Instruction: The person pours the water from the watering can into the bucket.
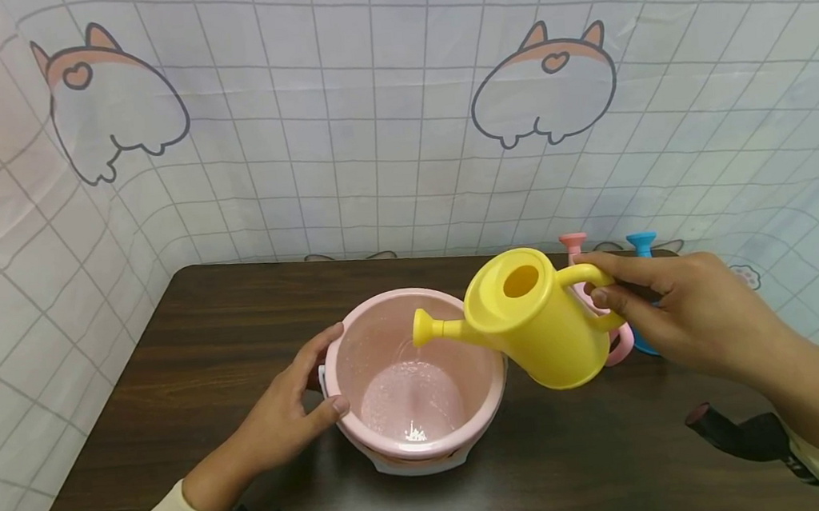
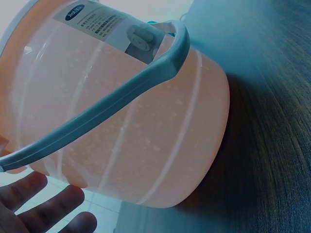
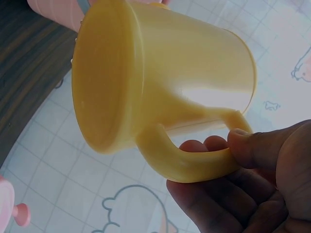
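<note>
My right hand (image 1: 681, 306) grips the handle of a yellow watering can (image 1: 541, 321), thumb and fingers around it. Raised above the table, the can tilts left, its spout over a pink bucket (image 1: 493, 397). Thin, faint streams of water show below the spout head (image 1: 424, 328), and rippled water (image 1: 412, 404) covers the bucket's bottom. My left hand (image 1: 278, 418) rests against the bucket's left side, thumb and a fingertip on the rim. In the left wrist view, other fingers (image 2: 53, 208) are spread beside the bucket's wall, under its grey-looking carrying handle (image 2: 107, 104).
Behind the yellow can stand a pink watering can (image 1: 620, 345) and a blue one (image 1: 641, 244), both partly hidden. Everything stands on a dark wooden table (image 1: 195, 369). A white grid-patterned curtain (image 1: 341, 116) hangs behind it.
</note>
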Demonstrator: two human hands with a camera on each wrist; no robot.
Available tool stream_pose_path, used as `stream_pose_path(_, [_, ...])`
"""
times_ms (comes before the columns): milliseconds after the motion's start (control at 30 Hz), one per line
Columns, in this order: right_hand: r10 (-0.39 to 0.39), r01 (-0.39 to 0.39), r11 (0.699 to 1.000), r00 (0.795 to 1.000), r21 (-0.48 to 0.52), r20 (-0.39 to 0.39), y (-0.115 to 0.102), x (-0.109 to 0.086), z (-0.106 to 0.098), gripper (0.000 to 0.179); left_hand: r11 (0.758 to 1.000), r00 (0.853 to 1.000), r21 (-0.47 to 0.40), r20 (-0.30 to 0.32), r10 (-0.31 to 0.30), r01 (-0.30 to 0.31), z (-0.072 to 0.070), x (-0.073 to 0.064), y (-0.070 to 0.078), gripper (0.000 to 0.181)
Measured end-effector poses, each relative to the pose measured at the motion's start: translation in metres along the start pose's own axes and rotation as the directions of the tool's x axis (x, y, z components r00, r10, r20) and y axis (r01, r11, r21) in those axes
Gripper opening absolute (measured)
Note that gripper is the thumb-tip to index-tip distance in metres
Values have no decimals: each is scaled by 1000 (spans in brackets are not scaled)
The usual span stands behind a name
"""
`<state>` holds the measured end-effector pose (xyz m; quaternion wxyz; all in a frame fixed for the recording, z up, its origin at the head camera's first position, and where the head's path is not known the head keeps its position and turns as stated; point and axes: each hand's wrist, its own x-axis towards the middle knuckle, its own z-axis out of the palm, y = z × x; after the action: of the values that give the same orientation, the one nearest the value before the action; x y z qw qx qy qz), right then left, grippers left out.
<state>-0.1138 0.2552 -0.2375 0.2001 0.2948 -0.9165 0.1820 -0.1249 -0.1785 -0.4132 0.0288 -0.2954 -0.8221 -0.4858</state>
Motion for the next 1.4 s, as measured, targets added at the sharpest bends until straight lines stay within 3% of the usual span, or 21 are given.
stream_pose_path(1400, [-26, 26, 1000, 1000, 10, 5, 2, 1, -1, 48, 1000, 1000, 4, -2, -10, 10, 0, 1, 1, 77])
